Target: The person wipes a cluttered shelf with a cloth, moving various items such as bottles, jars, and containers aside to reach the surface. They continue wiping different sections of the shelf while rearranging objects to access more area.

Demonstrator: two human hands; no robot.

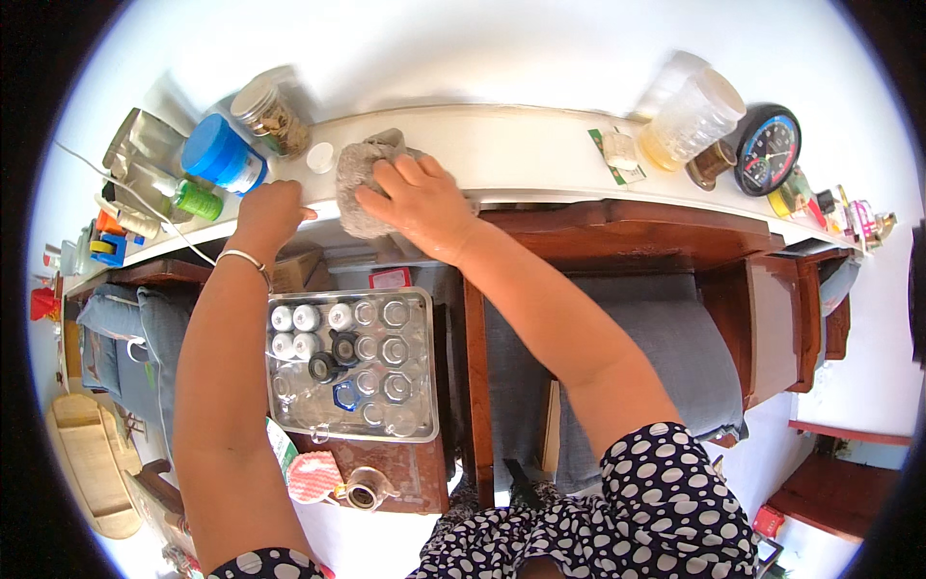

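My right hand (422, 205) presses a crumpled grey-beige cloth (359, 183) onto the long white ledge (502, 159), its fingers bent over the bunched fabric. Part of the cloth hangs over the ledge's front edge. To the left, my left hand (274, 220) is closed at that edge, below a blue-lidded jar (224, 154); whatever its curled fingers hold is hidden. A small round white lid (321, 158) lies between the two hands. Behind it leans a clear jar with brownish contents (272, 114).
Below stands a metal tray (431, 376) with glasses and white-topped containers. A dark wooden sofa with grey cushions (617, 357) is at right. Along the ledge's right stretch are a plastic jar (693, 121), a brown cup (711, 166) and a round dial gauge (769, 150). A white cable (145, 201) crosses at left.
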